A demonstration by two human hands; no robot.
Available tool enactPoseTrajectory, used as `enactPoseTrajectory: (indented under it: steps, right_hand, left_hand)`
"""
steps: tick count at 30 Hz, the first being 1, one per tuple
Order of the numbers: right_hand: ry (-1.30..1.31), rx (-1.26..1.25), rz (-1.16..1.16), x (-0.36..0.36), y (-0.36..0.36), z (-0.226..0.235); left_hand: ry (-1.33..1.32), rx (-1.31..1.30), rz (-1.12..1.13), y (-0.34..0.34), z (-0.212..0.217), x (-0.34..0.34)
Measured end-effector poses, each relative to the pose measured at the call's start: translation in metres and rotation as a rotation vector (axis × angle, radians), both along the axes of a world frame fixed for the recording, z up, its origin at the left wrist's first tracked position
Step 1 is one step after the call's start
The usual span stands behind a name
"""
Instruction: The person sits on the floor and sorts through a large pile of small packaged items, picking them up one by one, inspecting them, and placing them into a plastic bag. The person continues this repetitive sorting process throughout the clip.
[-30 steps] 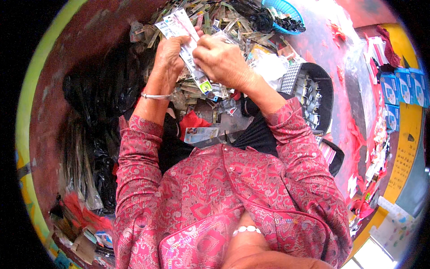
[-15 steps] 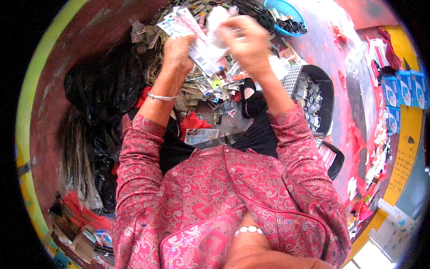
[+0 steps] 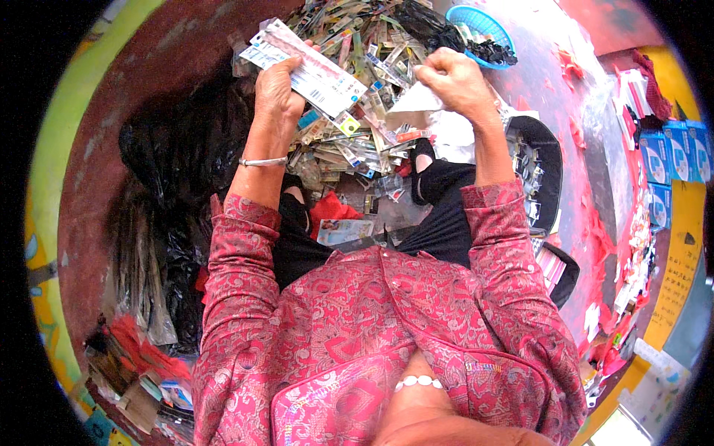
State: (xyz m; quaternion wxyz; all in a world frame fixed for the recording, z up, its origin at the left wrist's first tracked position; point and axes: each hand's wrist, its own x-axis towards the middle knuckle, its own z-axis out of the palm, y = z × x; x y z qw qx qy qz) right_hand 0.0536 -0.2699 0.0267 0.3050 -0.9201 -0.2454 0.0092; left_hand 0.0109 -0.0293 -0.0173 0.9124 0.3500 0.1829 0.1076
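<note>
White printed packets (image 3: 323, 78) lie slightly fanned in the left hand (image 3: 279, 93), clamped under its thumb at their near edge, sticking out beyond it and off to its right! Below them, a heap of slim packages (image 3: 338, 152). The right hand (image 3: 457, 83) is curled tight on a white sheet (image 3: 416, 99), well apart; just beyond, a blue basket (image 3: 491, 22).

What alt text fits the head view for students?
A person's left hand holds flat white printed packets above a heap of thin, multicoloured packets. The curled right hand appears to pinch thin white sheeting. A round blue plastic basket sits beyond.
</note>
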Motion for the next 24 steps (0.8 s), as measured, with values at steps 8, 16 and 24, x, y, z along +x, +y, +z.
enactPoseTrajectory:
  steps: [8,16,24]
  right_hand:
    - [0.161,-0.052,0.168,-0.041,0.062,-0.015]
    - [0.367,0.013,0.230,-0.022,0.051,-0.029]
    - [0.667,0.136,0.274,-0.015,0.037,-0.007]
  left_hand:
    - [0.107,0.130,-0.152,-0.038,-0.007,-0.001]
    - [-0.054,-0.317,-0.434,-0.031,-0.007,-0.005]
    - [0.011,-0.070,-0.456,-0.029,-0.005,-0.012]
